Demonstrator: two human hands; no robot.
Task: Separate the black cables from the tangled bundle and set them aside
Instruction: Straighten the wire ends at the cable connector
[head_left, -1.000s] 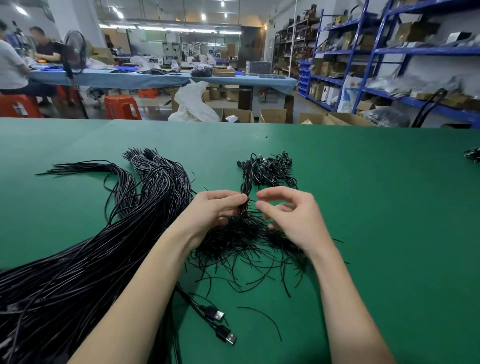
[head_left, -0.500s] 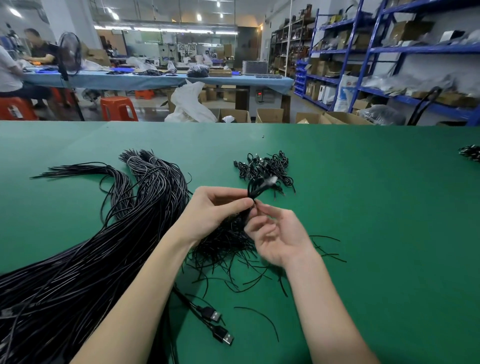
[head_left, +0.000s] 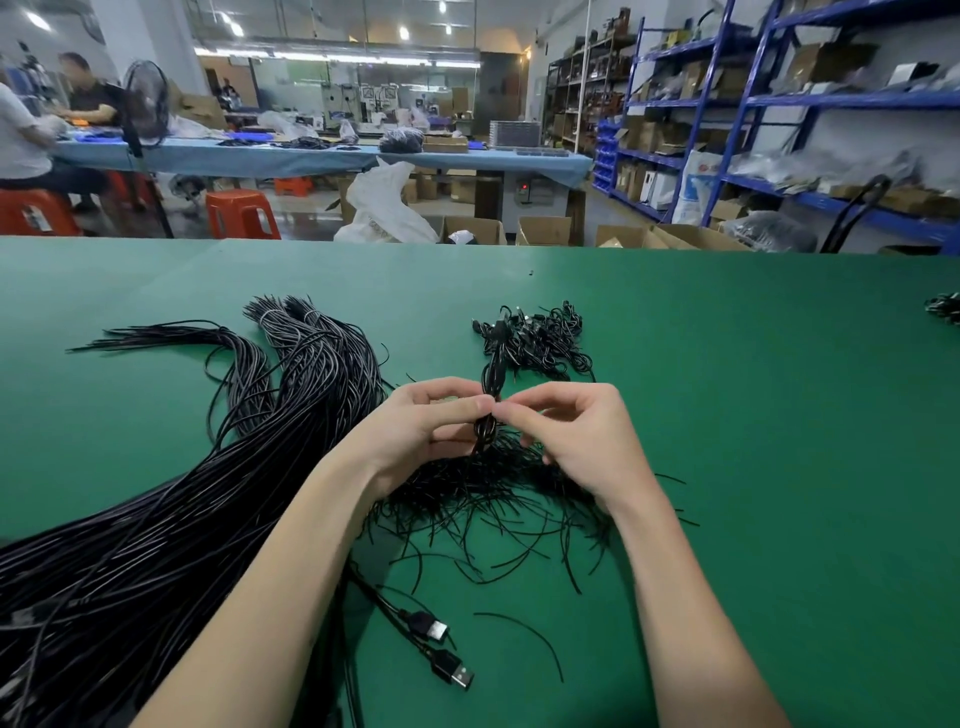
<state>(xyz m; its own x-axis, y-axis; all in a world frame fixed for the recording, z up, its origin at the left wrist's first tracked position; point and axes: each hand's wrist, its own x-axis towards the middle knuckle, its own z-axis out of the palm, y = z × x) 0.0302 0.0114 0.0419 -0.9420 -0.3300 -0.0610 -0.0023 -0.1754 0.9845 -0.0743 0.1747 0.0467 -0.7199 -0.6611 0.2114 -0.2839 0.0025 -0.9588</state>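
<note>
— On the green table (head_left: 727, 415), mid-frame: what do the hands hold?
— The left hand (head_left: 421, 431) and right hand (head_left: 576, 441) meet fingertip to fingertip, both pinching one thin cable (head_left: 491, 384) that rises from the tangle (head_left: 498, 488) beneath them. Fingers are curled on each; the thumbs and forefingers close on the strand.
— Where does that cable lead?
— Up and away from the person, toward a small heap (head_left: 535, 338) of coiled black leads lying just beyond the hands. Whether it joins that heap I cannot tell.
— What else lies about?
— To the left, a long bundle (head_left: 171, 509) of black cables sweeps from the near-left corner up to loose ends near the table's middle. The left forearm crosses over its edge and hides part of it. Between the forearms, near the person, two USB plugs (head_left: 447, 654) lie side by side.
— And behind?
— Past the table's far edge stand cardboard boxes (head_left: 545, 228), a white bag (head_left: 384, 208), orange stools (head_left: 241, 213) and blue shelving (head_left: 779, 104). A person sits at a blue-covered bench (head_left: 311, 158) far left.
</note>
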